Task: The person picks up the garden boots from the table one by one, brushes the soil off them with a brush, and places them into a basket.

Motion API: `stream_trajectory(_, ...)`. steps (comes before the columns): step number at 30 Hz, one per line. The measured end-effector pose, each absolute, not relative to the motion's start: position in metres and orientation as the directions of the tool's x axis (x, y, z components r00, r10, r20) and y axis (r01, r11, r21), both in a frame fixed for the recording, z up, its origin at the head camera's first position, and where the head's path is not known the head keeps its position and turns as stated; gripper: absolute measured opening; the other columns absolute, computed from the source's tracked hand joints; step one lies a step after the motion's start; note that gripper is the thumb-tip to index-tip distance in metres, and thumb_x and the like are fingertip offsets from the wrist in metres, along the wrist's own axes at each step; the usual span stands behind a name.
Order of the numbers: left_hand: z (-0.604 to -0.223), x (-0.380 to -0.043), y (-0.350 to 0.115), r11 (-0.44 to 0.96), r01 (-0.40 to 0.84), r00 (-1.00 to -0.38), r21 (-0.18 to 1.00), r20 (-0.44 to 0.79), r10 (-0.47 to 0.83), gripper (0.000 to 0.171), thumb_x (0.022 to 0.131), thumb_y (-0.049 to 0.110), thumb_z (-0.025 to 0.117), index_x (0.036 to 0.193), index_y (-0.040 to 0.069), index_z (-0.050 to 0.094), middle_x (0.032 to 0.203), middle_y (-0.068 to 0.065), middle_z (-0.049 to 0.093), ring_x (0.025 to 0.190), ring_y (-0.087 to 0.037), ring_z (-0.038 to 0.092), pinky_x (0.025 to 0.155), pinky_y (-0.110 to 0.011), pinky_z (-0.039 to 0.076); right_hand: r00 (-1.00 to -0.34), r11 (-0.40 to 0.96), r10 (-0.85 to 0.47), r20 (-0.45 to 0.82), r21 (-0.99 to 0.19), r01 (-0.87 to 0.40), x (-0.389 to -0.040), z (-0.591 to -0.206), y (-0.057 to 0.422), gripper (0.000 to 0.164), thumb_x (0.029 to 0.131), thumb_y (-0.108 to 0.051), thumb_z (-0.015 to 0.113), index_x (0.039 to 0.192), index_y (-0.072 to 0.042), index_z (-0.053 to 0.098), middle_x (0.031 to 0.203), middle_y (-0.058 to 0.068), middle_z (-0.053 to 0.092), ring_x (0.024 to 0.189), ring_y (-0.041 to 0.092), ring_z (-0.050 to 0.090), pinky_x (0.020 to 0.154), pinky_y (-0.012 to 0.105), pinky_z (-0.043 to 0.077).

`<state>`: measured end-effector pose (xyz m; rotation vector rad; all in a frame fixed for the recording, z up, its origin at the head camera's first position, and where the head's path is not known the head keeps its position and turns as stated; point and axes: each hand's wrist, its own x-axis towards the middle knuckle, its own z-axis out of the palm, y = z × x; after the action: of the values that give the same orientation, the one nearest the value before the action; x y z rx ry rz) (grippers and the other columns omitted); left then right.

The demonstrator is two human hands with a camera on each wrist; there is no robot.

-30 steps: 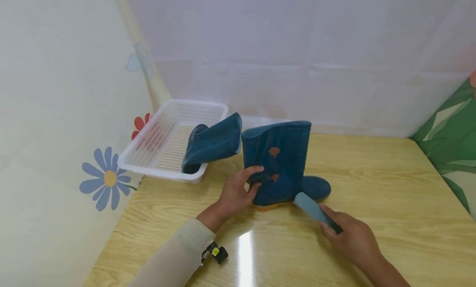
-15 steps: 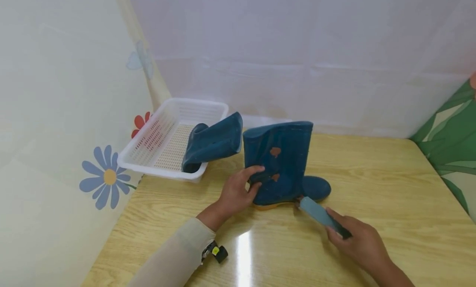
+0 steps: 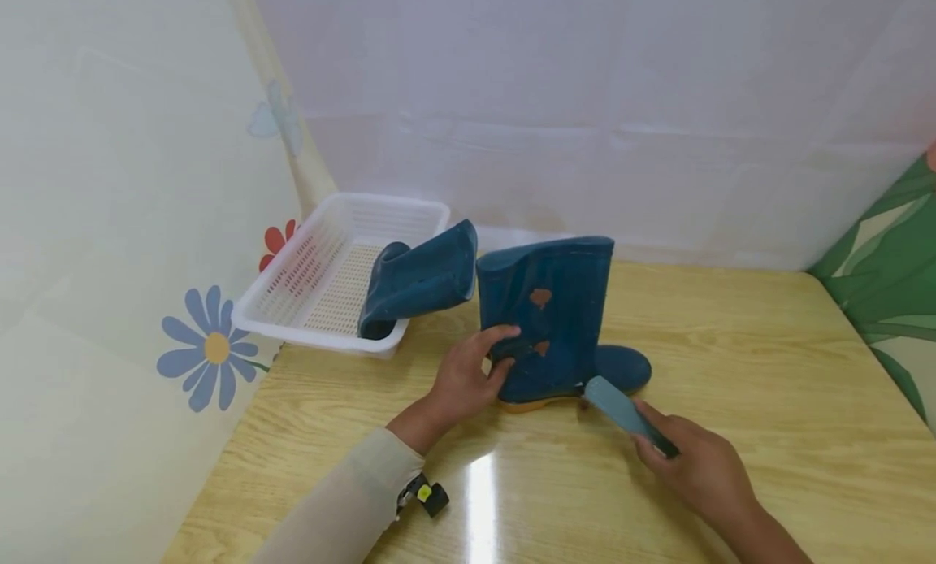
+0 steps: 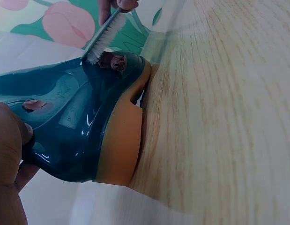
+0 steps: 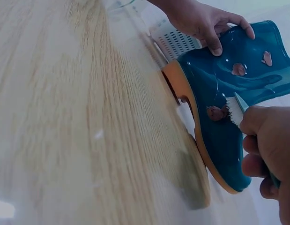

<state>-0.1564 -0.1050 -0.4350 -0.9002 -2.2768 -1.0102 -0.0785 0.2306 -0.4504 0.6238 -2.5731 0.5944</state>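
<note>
A dark blue rain boot (image 3: 544,320) with an orange sole stands upright on the table, its toe to the right. My left hand (image 3: 468,377) grips it at the back near the heel, fingers spread round the ankle. Between the fingers of my right hand (image 3: 695,462) is a blue-handled scrub brush (image 3: 621,409). In the right wrist view its white bristles touch the boot's side beside a brown clump (image 5: 217,113). Two brown patches stick to the shaft, the upper one (image 3: 540,297) below the rim.
A white plastic basket (image 3: 256,324) stands at the back left. Another blue rain boot (image 3: 424,279) leans in it, its shaft sticking out over the rim. The wooden table (image 3: 768,369) meets a pale curtain at the back.
The brush has shifted slightly right and down along the boot's side, then back up and left. The left hand keeps its hold and the boot has barely moved.
</note>
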Motion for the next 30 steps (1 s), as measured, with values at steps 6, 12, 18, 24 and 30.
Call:
stream_trajectory(6,-0.4340,-0.1566,-0.1055,0.503,0.730,-0.665,0.464,0.650,0.366,0.058,0.090,-0.004,0.075,0.138,0.016,0.051,0.117,-0.012,0.069,0.086,-0.020,0.064,0.074,-0.040,0.058,-0.826,0.815,-0.319,0.466,-0.310,-0.489,-0.0759,-0.4519,0.2384,0.052,0.071,-0.010,0.091,0.121,-0.006,0.077,0.070,-0.013,0.054,0.060,-0.001,0.037,0.051,0.022,0.034)
stream_trajectory(12,-0.4347,-0.1571,-0.1057,0.502,0.733,-0.661,0.459,0.656,0.365,0.057,0.089,-0.004,0.075,0.137,0.016,0.052,0.115,-0.011,0.070,0.084,-0.019,0.063,0.072,-0.039,0.057,-0.874,0.817,-0.310,0.375,-0.365,-0.447,-0.0723,-0.4518,0.2394,0.048,0.076,-0.012,0.090,0.122,-0.008,0.077,0.079,-0.009,0.066,0.063,-0.001,0.045,0.054,0.023,0.041)
stream_trajectory(18,-0.4361,-0.1576,-0.1055,0.486,0.738,-0.658,0.468,0.658,0.366,0.057,0.089,-0.006,0.074,0.137,0.016,0.051,0.114,-0.012,0.069,0.082,-0.020,0.062,0.068,-0.044,0.058,-0.874,0.800,-0.364,0.321,-0.374,-0.470,-0.0688,-0.4539,0.2403,0.048,0.078,-0.015,0.089,0.123,-0.011,0.076,0.097,-0.004,0.076,0.079,0.001,0.062,0.065,0.029,0.054)
stream_trajectory(24,-0.4361,-0.1575,-0.1053,0.479,0.740,-0.657,0.472,0.661,0.363,0.057,0.090,-0.006,0.074,0.137,0.015,0.051,0.116,-0.013,0.069,0.082,-0.021,0.063,0.068,-0.046,0.058,-0.831,0.779,-0.341,0.439,-0.363,-0.511,-0.0717,-0.4526,0.2378,0.053,0.073,-0.009,0.090,0.123,-0.007,0.075,0.092,-0.001,0.075,0.072,0.002,0.057,0.059,0.027,0.050)
stream_trajectory(30,-0.4362,-0.1572,-0.1045,0.476,0.737,-0.662,0.480,0.656,0.362,0.056,0.090,-0.006,0.074,0.137,0.015,0.052,0.118,-0.013,0.069,0.083,-0.021,0.063,0.069,-0.045,0.058,-0.835,0.803,-0.286,0.470,-0.359,-0.476,-0.0738,-0.4517,0.2331,0.053,0.073,-0.007,0.089,0.124,-0.004,0.074,0.080,-0.006,0.065,0.064,0.002,0.045,0.054,0.024,0.039)
